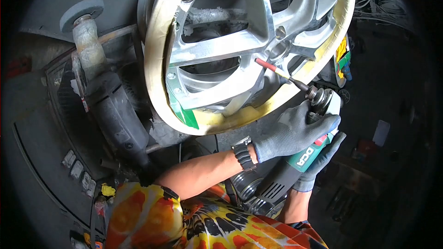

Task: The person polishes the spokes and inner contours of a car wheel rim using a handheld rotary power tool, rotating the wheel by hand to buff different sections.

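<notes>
Head: green-black grinder (299, 160) clasped by grey-gloved left hand (291, 133), half-curled right hand (320, 165); silver metal wheel (220, 48) seemingly part-polished, remainder unclear.

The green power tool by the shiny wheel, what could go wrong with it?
If the green power tool is switched on, its red tip might skid and scratch the shiny wheel, because it is very close to the bare metal.

The gloved left hand grips near the round collar, so the glove might get caught if that part spins.

A slip outward might also scrape the yellow covering around the rim.
</notes>
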`<state>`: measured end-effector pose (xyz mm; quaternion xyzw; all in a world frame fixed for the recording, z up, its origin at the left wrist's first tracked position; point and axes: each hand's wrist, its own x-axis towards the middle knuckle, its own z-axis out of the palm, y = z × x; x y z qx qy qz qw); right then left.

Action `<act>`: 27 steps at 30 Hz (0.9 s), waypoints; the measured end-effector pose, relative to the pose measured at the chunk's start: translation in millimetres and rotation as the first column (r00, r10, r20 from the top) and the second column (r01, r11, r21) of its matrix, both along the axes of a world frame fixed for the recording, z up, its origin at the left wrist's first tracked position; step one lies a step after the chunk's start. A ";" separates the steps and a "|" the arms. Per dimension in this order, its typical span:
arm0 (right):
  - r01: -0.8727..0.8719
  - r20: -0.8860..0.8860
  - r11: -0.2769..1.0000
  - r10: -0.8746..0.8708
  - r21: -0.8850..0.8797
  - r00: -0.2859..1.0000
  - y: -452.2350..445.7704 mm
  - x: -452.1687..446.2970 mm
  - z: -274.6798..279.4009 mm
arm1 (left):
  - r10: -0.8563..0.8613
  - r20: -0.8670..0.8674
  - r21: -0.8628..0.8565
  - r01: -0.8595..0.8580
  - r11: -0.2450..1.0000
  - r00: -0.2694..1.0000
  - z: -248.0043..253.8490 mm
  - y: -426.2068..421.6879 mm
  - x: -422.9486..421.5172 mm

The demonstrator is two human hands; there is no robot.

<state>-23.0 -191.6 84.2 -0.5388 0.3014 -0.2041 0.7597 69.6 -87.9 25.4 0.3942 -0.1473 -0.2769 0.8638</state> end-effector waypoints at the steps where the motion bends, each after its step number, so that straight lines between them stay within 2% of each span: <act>1: 0.000 0.002 1.000 0.000 0.017 1.000 0.0 1.6 -0.3 | -0.086 -0.043 -0.038 0.084 0.996 0.995 -1.1 -0.4 4.0; 5: 0.008 0.010 1.000 -0.008 -0.002 1.000 1.6 2.5 -0.9 | -0.062 -0.038 -0.071 0.059 0.996 0.997 -5.4 -6.3 0.4; 8: -0.040 0.006 0.999 0.040 0.001 0.999 3.6 -2.9 0.0 | -0.037 0.056 -0.010 0.038 0.999 0.998 -4.5 0.4 -5.7; 10: -0.018 -0.006 1.000 0.018 0.008 1.000 8.2 -8.0 -0.3 | 0.105 0.135 0.072 -0.115 0.991 0.985 -2.9 2.8 -12.1; 11: -0.016 -0.005 1.000 0.016 0.007 1.000 10.9 -11.0 0.0 | 0.103 0.136 0.071 -0.113 0.991 0.985 -1.9 5.2 -14.5; 13: 0.030 -0.028 1.000 -0.030 -0.010 0.999 15.9 -16.9 1.0 | -0.013 -0.018 0.043 0.013 0.999 1.000 1.1 12.0 -17.8; 14: 0.029 -0.026 1.000 -0.030 -0.009 0.999 18.2 -19.3 2.3 | -0.012 -0.016 0.044 0.013 0.999 1.000 1.9 13.4 -21.4; 16: -0.078 -0.008 0.995 0.078 0.064 0.997 21.8 -23.9 5.9 | -0.021 -0.126 0.035 0.025 0.999 0.992 4.3 16.0 -30.3; 17: -0.108 0.019 0.991 0.107 0.078 0.994 20.3 -27.5 6.2 | 0.009 -0.116 0.080 0.000 0.997 0.993 6.4 17.6 -34.0; 20: -0.097 0.020 0.991 0.096 0.093 0.995 21.5 -25.7 7.1 | -0.051 -0.183 0.032 0.058 0.998 0.982 9.1 19.4 -33.4; 21: -0.097 0.021 0.991 0.096 0.094 0.995 20.9 -24.0 6.4 | -0.051 -0.182 0.033 0.058 0.998 0.982 8.1 18.6 -32.2; 23: -0.102 0.057 0.986 0.095 0.129 0.994 16.9 -18.3 3.7 | -0.025 0.039 0.055 0.023 0.998 0.999 3.8 13.6 -26.7; 27: -0.077 0.053 0.996 0.076 0.036 0.996 -2.4 -12.7 0.8 | -0.034 -0.026 -0.002 0.034 0.999 0.999 3.4 1.1 -8.0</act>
